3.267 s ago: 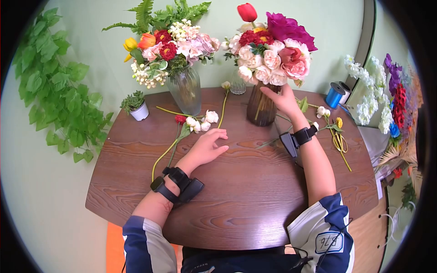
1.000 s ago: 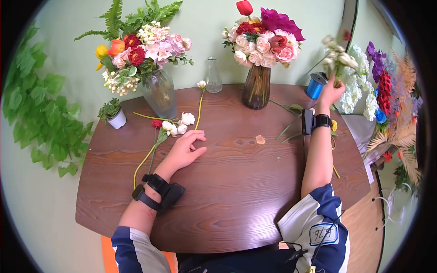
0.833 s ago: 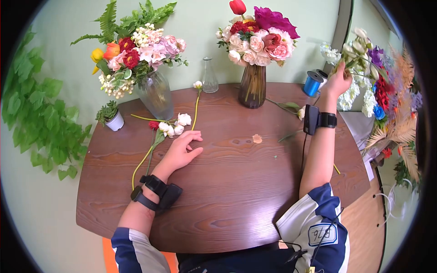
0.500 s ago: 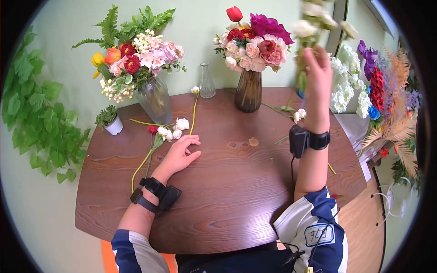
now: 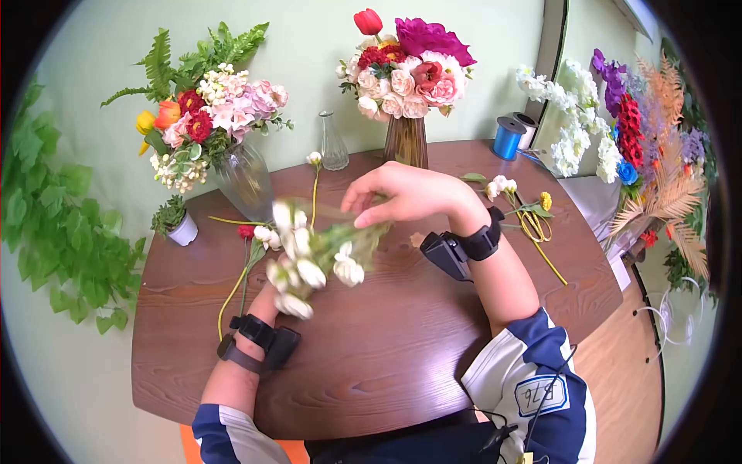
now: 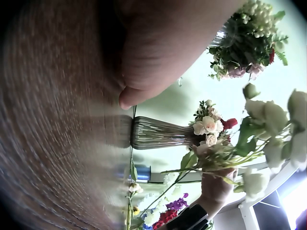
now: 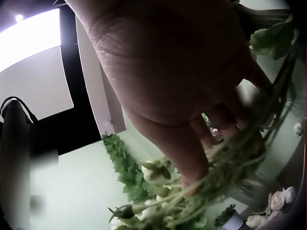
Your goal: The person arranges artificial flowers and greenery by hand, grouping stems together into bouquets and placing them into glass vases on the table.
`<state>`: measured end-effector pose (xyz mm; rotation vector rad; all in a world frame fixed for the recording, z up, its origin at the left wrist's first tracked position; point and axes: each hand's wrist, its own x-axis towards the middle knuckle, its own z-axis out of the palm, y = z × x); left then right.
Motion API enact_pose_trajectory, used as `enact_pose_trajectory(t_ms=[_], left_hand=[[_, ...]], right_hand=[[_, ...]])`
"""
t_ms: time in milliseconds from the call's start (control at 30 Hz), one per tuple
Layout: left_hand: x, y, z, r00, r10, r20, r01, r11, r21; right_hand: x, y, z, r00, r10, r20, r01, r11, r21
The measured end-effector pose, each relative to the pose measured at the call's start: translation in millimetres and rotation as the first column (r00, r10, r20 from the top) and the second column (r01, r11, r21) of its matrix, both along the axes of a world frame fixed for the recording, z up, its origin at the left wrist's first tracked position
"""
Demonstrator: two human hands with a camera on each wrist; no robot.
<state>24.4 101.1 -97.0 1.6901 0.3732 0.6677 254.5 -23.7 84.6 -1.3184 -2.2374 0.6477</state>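
Note:
My right hand holds a bunch of white flowers by its green stems, thumb and fingers around them in the right wrist view. The blossoms point left, and some are blurred. In the head view the bunch covers most of my left hand, which lies low by the tabletop with its thumb extended and nothing seen in it. Beyond my right hand stands a brown ribbed vase filled with pink, white, red and purple blooms. Loose white flowers and a red flower lie near the left hand.
A clear vase of mixed flowers, a potted succulent and a small glass bottle line the back edge. At right are ribbon spools and loose yellow-stemmed flowers. A petal lies mid-table.
My right hand left the brown vase, took up the white bunch at the back right, raised it, and swung it left across the table. A petal now lies on the wood.

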Motion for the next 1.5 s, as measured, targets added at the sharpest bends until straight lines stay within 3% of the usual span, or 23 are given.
enact_pose_trajectory(t_ms=[67, 133, 200, 267, 367, 400, 467, 500, 567, 600, 667, 700, 833, 867, 933, 1000, 1067, 1133, 1167, 1267, 1300, 1400, 1500], left_hand=[[-1, -13, 31, 0.991, 0.060, -0.122, 0.012, 0.857, 0.516], [0, -9, 30, 0.986, 0.110, -0.126, -0.001, 0.757, 0.654], [-1, -11, 31, 0.979, 0.123, -0.165, -0.003, 0.811, 0.585], [-2, -11, 31, 0.971, 0.132, -0.198, -0.013, 0.860, 0.511], [-2, -8, 26, 0.979, 0.124, -0.160, -0.015, 0.832, 0.554], [-2, -8, 26, 0.978, 0.125, -0.165, -0.015, 0.837, 0.546], [-2, -8, 25, 0.978, 0.127, -0.166, -0.019, 0.843, 0.537], [-2, -8, 24, 0.979, 0.121, -0.163, -0.016, 0.845, 0.534], [-2, -7, 25, 0.981, 0.121, -0.153, -0.021, 0.845, 0.535], [-2, -8, 25, 0.980, 0.120, -0.156, -0.018, 0.846, 0.533], [-1, -8, 25, 0.979, 0.128, -0.157, -0.025, 0.846, 0.532], [-1, -7, 24, 0.980, 0.120, -0.160, -0.016, 0.844, 0.536], [-2, -6, 22, 0.982, 0.111, -0.152, -0.012, 0.844, 0.537], [-1, -6, 22, 0.985, 0.103, -0.141, -0.012, 0.847, 0.531], [-1, -5, 21, 0.983, 0.110, -0.144, -0.020, 0.854, 0.520], [-1, -6, 22, 0.985, 0.102, -0.142, -0.014, 0.855, 0.519], [-1, -5, 19, 0.983, 0.106, -0.150, -0.014, 0.857, 0.516], [-2, -4, 19, 0.987, 0.104, -0.124, -0.020, 0.839, 0.544], [-2, -3, 18, 0.987, 0.102, -0.121, -0.021, 0.843, 0.538], [-1, -4, 18, 0.984, 0.106, -0.143, -0.014, 0.846, 0.534], [-1, -4, 18, 0.984, 0.106, -0.140, -0.015, 0.845, 0.535], [-3, -5, 20, 0.983, 0.113, -0.144, -0.019, 0.846, 0.533], [-2, -4, 19, 0.986, 0.106, -0.132, -0.023, 0.858, 0.514]], right_hand=[[1, 5, -9, 0.997, -0.050, 0.057, 0.047, 0.998, 0.045], [6, 3, -8, 0.993, -0.105, 0.057, 0.104, 0.994, 0.021], [15, -2, -1, 0.985, -0.158, 0.062, 0.159, 0.987, -0.001], [27, -11, 9, 0.907, -0.354, 0.228, 0.359, 0.933, 0.021], [51, -15, 9, 0.648, -0.477, 0.593, 0.619, 0.784, -0.044], [64, -13, 5, 0.647, -0.477, 0.596, 0.619, 0.784, -0.045], [92, -11, -8, 0.548, -0.597, 0.587, 0.739, 0.674, -0.005], [108, -8, -21, 0.546, -0.596, 0.589, 0.738, 0.674, -0.001], [143, 4, -52, 0.406, -0.709, 0.577, 0.811, 0.571, 0.131], [158, 9, -70, 0.408, -0.707, 0.578, 0.806, 0.576, 0.135], [150, 12, -77, 0.327, -0.764, 0.556, 0.830, 0.513, 0.217], [149, 12, -76, 0.297, -0.764, 0.573, 0.905, 0.416, 0.086], [188, 39, -122, 0.357, -0.734, 0.577, 0.804, 0.557, 0.210], [173, 36, -110, 0.364, -0.729, 0.579, 0.801, 0.563, 0.205], [145, 25, -74, 0.486, -0.547, 0.682, 0.816, 0.564, -0.129], [123, 19, -55, 0.499, -0.580, 0.644, 0.817, 0.563, -0.127], [86, 9, -27, 0.558, -0.566, 0.607, 0.761, 0.641, -0.100], [37, -4, -1, 0.723, -0.448, 0.526, 0.623, 0.752, -0.216], [27, -8, 5, 0.826, -0.411, 0.387, 0.539, 0.776, -0.326], [19, -18, 11, 0.898, -0.388, 0.208, 0.426, 0.884, -0.192], [17, -25, 18, 0.865, -0.392, 0.315, 0.421, 0.906, -0.029], [25, -43, 26, 0.831, -0.459, 0.316, 0.442, 0.888, 0.127], [29, -60, 44, 0.830, -0.509, 0.228, 0.498, 0.861, 0.108]])
